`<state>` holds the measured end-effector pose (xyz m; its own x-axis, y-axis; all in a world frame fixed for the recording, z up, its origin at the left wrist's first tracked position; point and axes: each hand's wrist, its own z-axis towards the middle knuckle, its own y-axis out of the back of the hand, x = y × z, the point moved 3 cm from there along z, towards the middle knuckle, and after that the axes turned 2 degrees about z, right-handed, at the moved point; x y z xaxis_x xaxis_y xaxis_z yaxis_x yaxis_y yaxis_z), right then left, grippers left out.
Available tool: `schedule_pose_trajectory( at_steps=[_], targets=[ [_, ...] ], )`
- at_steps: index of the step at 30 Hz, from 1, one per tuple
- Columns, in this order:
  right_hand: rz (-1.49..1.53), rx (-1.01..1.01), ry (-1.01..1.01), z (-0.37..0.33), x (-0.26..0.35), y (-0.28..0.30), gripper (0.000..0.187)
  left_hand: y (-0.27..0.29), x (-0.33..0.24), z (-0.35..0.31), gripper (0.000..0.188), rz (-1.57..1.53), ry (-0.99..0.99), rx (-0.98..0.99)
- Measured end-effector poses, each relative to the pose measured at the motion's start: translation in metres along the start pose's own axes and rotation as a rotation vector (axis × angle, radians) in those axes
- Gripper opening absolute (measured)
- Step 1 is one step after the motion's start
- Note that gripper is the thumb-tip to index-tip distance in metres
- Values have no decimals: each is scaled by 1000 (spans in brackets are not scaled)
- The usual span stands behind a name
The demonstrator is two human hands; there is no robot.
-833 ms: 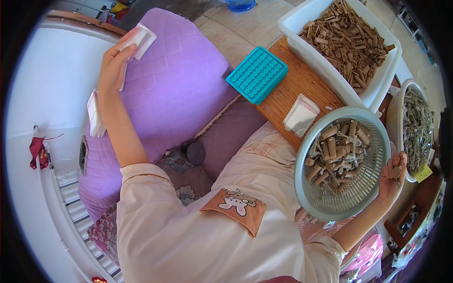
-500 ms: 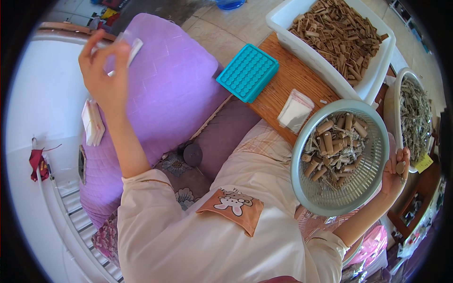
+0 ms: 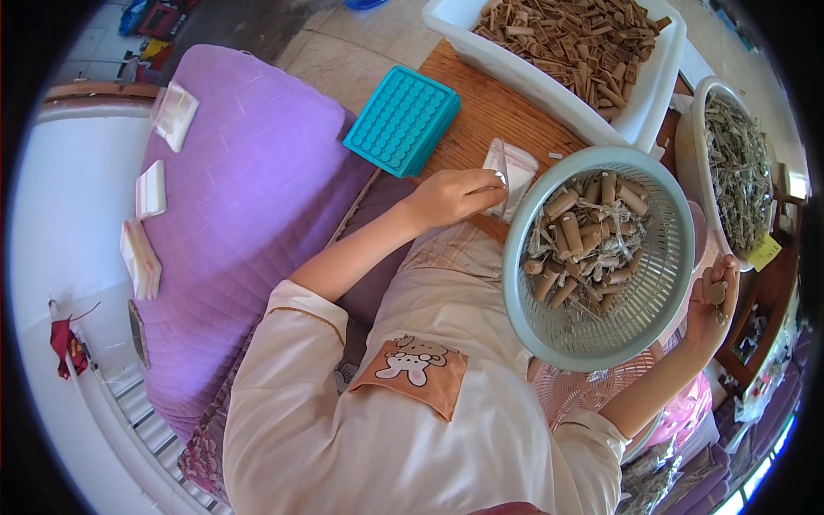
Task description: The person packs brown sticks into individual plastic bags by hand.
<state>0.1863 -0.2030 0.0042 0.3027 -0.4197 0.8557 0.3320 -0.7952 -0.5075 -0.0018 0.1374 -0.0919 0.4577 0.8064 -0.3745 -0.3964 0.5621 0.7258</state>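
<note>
Head view: left hand (image 3: 448,197) fingers pinching clear bag (image 3: 504,161), bench (image 3: 470,90) near edge; right hand (image 3: 709,324) fingers gripping brown roll (image 3: 716,293).

No words or numbers can be read for certain. A yellow label (image 3: 763,252) sits at the lower edge of the white tub (image 3: 689,154) of dried stems (image 3: 736,163), its marks too small to make out. The clear bags (image 3: 521,175) on the counter (image 3: 472,99) show faint reddish streaks, too blurred to tell whether lettering.
</note>
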Motion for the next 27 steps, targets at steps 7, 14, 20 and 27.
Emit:
schedule_pose_trajectory(
  at_steps=[7,14,20,27],
  targets=[
    [90,2,-19,-4,-7,14,20,-8,-2,-2,18,-19,125,-358],
    [-54,-38,-8,-13,-13,6,26,-13,-3,-15,17,-11,296,15],
    [-42,-90,-101,-14,-29,-14,31,-20,5,-11,22,-15,512,64],
    [-229,-40,-134,-23,-34,-23,28,-32,9,-4,19,198,558,20]
  ],
)
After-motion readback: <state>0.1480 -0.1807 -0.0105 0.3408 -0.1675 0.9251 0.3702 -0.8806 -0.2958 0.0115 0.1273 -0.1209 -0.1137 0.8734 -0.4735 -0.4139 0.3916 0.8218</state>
